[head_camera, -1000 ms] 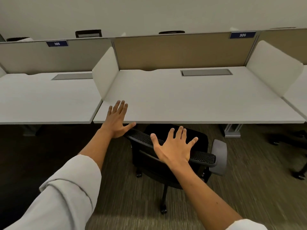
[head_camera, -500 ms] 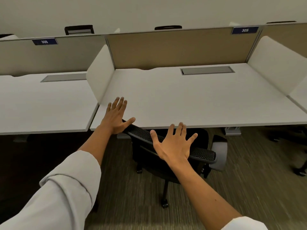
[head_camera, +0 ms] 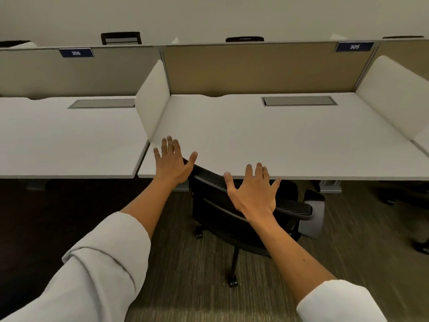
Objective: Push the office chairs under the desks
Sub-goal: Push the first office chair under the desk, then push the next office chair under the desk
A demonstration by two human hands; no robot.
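Note:
A black mesh-backed office chair (head_camera: pixel 234 219) stands at the white desk (head_camera: pixel 290 140) marked 305, its seat hidden beneath the desktop and its backrest top close to the desk's front edge. My left hand (head_camera: pixel 173 163) lies flat with spread fingers at the left end of the backrest top, over the desk edge. My right hand (head_camera: pixel 254 190) presses flat with straight fingers on the middle of the backrest top. A grey armrest (head_camera: pixel 312 216) sticks out on the chair's right.
A second white desk (head_camera: pixel 65 138) marked 306 adjoins on the left, split off by a white side panel (head_camera: pixel 152 101). Beige partitions (head_camera: pixel 255 68) close the back. Another chair's dark wheeled base (head_camera: pixel 417 245) shows at the right edge on the carpet.
The chair has rolled further beneath the desk with both hands on its backrest. My hands now reach the desk's front edge.

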